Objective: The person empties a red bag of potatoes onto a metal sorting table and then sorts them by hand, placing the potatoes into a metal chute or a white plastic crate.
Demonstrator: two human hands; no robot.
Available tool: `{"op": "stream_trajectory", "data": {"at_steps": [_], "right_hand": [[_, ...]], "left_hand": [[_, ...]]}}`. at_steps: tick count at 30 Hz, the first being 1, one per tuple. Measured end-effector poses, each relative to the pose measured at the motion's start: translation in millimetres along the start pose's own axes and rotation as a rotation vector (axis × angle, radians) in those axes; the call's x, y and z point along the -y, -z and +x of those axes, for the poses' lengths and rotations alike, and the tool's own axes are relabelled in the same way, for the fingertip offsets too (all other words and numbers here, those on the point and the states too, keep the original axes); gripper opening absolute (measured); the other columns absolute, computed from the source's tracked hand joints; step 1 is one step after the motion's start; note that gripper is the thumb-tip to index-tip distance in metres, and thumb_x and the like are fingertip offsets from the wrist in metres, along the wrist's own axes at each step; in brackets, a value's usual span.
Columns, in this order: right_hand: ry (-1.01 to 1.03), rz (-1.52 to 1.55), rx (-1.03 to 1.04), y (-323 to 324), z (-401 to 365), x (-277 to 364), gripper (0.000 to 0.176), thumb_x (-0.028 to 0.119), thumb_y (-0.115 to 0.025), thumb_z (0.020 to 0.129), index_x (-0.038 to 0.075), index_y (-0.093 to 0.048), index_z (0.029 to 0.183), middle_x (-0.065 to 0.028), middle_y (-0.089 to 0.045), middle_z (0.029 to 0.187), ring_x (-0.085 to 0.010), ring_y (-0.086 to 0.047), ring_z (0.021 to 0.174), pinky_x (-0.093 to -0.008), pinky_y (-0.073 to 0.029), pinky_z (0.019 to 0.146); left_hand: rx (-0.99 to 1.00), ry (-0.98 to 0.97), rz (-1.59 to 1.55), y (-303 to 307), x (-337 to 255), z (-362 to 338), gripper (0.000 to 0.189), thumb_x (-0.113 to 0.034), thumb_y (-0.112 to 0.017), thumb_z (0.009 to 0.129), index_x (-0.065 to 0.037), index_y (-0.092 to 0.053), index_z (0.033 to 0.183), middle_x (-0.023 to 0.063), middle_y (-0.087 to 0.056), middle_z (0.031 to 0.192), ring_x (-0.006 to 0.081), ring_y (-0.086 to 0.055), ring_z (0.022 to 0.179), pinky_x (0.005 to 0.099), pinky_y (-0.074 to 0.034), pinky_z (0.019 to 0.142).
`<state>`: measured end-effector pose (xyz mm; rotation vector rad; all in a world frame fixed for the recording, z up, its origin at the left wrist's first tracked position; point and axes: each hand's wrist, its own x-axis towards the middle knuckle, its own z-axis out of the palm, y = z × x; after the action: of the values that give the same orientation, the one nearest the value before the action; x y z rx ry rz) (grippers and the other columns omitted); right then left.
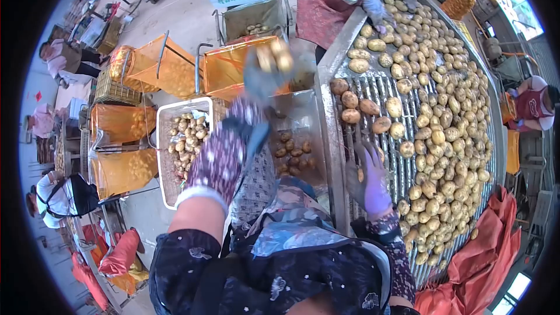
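Observation:
My left hand (261, 83), in a dark glove and blurred by motion, is raised over the orange mesh bag in the metal frame. It is closed around a few potatoes (274, 57). My right hand (370, 178), in a purple glove with dirty grey fingers, rests at the near left side of the slatted metal sorting table (357, 90). Its fingers are stretched out and apart, beside loose potatoes (381, 125). A large heap of potatoes (446, 134) covers the table's right side.
A white crate (185, 105) of small potatoes and a bin (315, 140) with darker potatoes stand left of the table. An orange mesh bag (224, 72) hangs open. Across the table, a co-worker's gloved hands (376, 9) touch potatoes. Red sacks (475, 256) lie at right.

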<state>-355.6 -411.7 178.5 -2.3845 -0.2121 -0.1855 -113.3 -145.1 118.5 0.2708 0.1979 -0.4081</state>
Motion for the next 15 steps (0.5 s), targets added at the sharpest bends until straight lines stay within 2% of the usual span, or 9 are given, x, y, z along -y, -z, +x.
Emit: {"op": "stream_trajectory", "data": {"at_steps": [1,3,4,6,8,9,11,14,15], "right_hand": [[-0.033,0.0,0.041,4.8,-10.9,-6.6,0.038,0.005,-0.064,0.084,-0.002,-0.055,0.121,-0.0236,-0.057,0.12,-0.0429,-0.054,0.114,-0.0472,-0.044,0.1],[-0.088,0.025,0.003,15.2,-42.1,-29.7,0.035,0.007,-0.063,0.087,-0.002,-0.056,0.121,-0.0229,-0.058,0.118,-0.0416,-0.056,0.112,-0.0469,-0.045,0.097],[-0.109,0.048,-0.077,18.7,-62.8,-49.2,0.036,0.009,-0.062,0.088,-0.003,-0.055,0.121,-0.0225,-0.058,0.117,-0.0411,-0.056,0.11,-0.0471,-0.047,0.095],[-0.333,0.035,-0.296,48.6,-89.3,-68.2,0.035,0.01,-0.061,0.09,-0.003,-0.054,0.122,-0.0229,-0.059,0.117,-0.0401,-0.057,0.11,-0.046,-0.048,0.093],[-0.496,-0.341,-0.552,95.3,-132.8,-99.6,0.034,0.011,-0.06,0.091,-0.001,-0.056,0.123,-0.0241,-0.059,0.117,-0.0399,-0.057,0.11,-0.0453,-0.047,0.093],[-0.445,-0.683,-0.634,106.9,-162.2,-127.3,0.035,0.012,-0.06,0.092,0.0,-0.056,0.124,-0.0245,-0.059,0.117,-0.0401,-0.057,0.109,-0.0458,-0.047,0.093],[-0.581,-0.555,-0.701,110.0,-188.6,-150.6,0.037,0.018,-0.061,0.092,0.001,-0.057,0.124,-0.0255,-0.059,0.119,-0.0415,-0.056,0.11,-0.0484,-0.045,0.095],[-0.576,-0.669,-0.48,112.0,-165.6,-154.1,0.044,0.032,-0.065,0.089,0.004,-0.059,0.123,-0.027,-0.058,0.121,-0.0424,-0.053,0.116,-0.0496,-0.042,0.098],[-0.634,-0.604,-0.456,107.7,-152.5,-154.1,0.048,0.038,-0.066,0.088,0.007,-0.06,0.124,-0.0279,-0.057,0.123,-0.0433,-0.052,0.119,-0.0506,-0.041,0.098]], "left_hand": [[0.08,-0.168,0.17,23.4,-35.2,40.4,0.055,-0.053,-0.051,0.092,-0.006,-0.049,0.122,0.0136,-0.054,0.122,0.0328,-0.057,0.11,0.0542,-0.05,0.094],[-0.369,-0.266,0.451,4.6,-79.6,71.9,0.052,-0.05,-0.046,0.093,-0.007,-0.05,0.122,0.0173,-0.049,0.127,0.0394,-0.054,0.115,0.0671,-0.047,0.089],[-0.571,-0.211,0.631,9.5,-95.2,85.0,0.06,-0.053,-0.045,0.093,-0.005,-0.048,0.13,0.0185,-0.046,0.135,0.0423,-0.05,0.12,0.0679,-0.04,0.096],[-0.489,-0.262,1.148,-22.1,-67.1,54.6,0.066,-0.049,-0.05,0.095,-0.002,-0.042,0.14,0.0194,-0.046,0.137,0.0376,-0.051,0.12,0.056,-0.041,0.1],[-0.07,-0.579,1.569,5.9,-25.1,48.5,0.068,-0.043,-0.054,0.096,0.0,-0.037,0.146,0.0197,-0.051,0.134,0.0312,-0.055,0.114,0.0428,-0.044,0.098],[-0.063,-0.537,1.64,-13.7,19.0,15.2,0.055,-0.031,-0.056,0.098,0.002,-0.042,0.139,0.018,-0.058,0.122,0.0245,-0.058,0.108,0.0343,-0.046,0.096],[0.238,-0.63,1.79,-24.5,105.5,-26.9,0.03,-0.008,-0.058,0.095,0.001,-0.054,0.122,0.0151,-0.06,0.113,0.0198,-0.056,0.104,0.0319,-0.047,0.092],[0.81,-0.526,1.882,-24.3,204.6,-74.0,0.04,-0.013,-0.069,0.084,-0.007,-0.057,0.122,0.0169,-0.059,0.124,0.0346,-0.057,0.114,0.047,-0.043,0.099],[0.959,-0.469,2.009,-35.4,229.9,-90.0,0.057,-0.019,-0.071,0.083,-0.009,-0.05,0.136,0.0182,-0.053,0.135,0.0351,-0.05,0.125,0.0492,-0.037,0.109]]}}
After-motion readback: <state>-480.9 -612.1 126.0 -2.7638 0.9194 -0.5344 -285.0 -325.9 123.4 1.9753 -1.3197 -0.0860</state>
